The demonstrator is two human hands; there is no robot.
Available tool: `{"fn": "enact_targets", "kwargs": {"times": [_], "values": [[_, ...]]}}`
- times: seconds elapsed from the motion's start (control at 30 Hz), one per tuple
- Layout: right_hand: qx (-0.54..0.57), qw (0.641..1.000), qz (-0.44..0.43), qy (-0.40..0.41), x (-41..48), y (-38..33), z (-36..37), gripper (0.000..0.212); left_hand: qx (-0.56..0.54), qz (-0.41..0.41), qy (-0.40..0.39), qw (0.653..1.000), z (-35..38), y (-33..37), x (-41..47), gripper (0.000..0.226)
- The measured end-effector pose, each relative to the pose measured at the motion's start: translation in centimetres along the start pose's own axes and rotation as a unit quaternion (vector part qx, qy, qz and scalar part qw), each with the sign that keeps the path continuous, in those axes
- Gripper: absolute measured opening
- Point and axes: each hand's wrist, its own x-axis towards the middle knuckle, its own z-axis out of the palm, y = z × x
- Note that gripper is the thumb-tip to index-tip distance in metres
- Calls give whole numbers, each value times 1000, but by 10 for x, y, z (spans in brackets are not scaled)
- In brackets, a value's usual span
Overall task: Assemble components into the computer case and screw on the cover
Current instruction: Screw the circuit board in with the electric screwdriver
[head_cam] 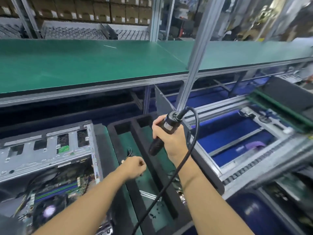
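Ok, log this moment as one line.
right hand: grips electric screwdriver | left hand: fingers curled over foam tray, contents unclear | computer case: open, motherboard visible

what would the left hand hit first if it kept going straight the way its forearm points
Probably the lower end of the screwdriver in the right hand, just ahead of the left hand; if that hangs higher, the foam tray's divider. Depth is unclear.

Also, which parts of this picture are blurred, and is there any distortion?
Head view: the right side, around the blue bin, is motion-blurred; the right hand and screwdriver are fairly sharp; the wide lens bends the green shelf.
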Motion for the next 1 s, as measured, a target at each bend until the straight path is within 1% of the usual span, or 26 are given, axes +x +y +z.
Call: {"fn": "enact_targets", "kwargs": {"times": [0.07,0.13,0.23,0.3,0.4,0.53,0.7,0.8,0.83,0.9,0.97,1.0], "values": [[-3,1000,18,3,-9,9,-7,17,49,9,-12,999,15,-3,5,21],[-19,999,38,-4,-18,21,-15,17,119,13,-28,992,30,-3,13,20],[-23,997,71,-12,-27,34,-23,20,243,28,-66,967,53,-7,22,20],[-16,996,83,-6,-32,39,-29,21,297,34,-104,949,69,-13,26,22],[-16,994,106,-4,-36,41,-39,25,308,29,-144,940,87,-20,33,18],[-23,990,135,-16,-44,49,-54,40,310,35,-173,934,115,-20,35,18],[-23,987,159,-1,-52,68,-73,41,408,19,-206,889,142,-15,34,11],[-30,986,166,9,-54,75,-79,38,411,39,-229,882,146,-12,38,10],[-32,985,167,10,-55,77,-81,36,403,51,-246,880,147,-11,38,15],[-35,985,168,11,-57,80,-83,34,383,75,-312,866,153,-7,36,22],[-34,985,166,12,-59,82,-85,32,376,81,-389,837,160,-2,33,28],[-36,985,166,8,-60,83,-86,31,382,72,-411,824,165,0,31,31]]}}
